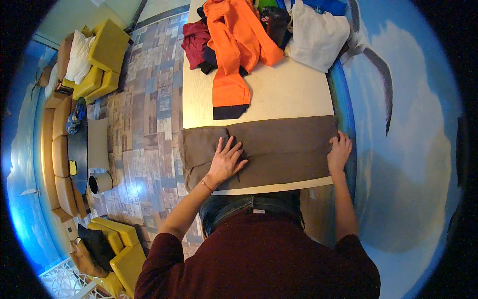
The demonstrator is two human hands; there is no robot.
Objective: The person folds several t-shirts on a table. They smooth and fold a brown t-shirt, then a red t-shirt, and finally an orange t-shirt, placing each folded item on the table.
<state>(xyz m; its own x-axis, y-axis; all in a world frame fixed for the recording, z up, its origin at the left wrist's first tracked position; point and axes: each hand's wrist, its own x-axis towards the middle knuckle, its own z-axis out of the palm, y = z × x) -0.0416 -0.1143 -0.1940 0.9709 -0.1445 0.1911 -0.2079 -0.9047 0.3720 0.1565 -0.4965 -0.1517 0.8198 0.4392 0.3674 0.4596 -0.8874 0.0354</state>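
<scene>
A brown garment [283, 145], folded into a long band, lies across the near end of the pale table [291, 93]. My left hand [225, 162] rests palm down on it, left of the middle, fingers spread and holding nothing. Creases run out from under those fingers, and the cloth's left end reaches the table's left edge. At the opposite end, my right hand [339, 153] touches the garment's short edge with bent fingers. Whether they pinch the cloth is hidden. Beyond the band lies an orange garment [239, 45], one sleeve with a dark cuff [229, 111] stretched towards me.
A dark red garment [195, 43], a white cloth bag [315, 41] and a dark glossy item [275, 24] crowd the table's far end. A blue painted wall [407, 157] borders the right side. Leftwards stand yellow armchairs [108, 45], a dark oval table [78, 149] and a bin [101, 182].
</scene>
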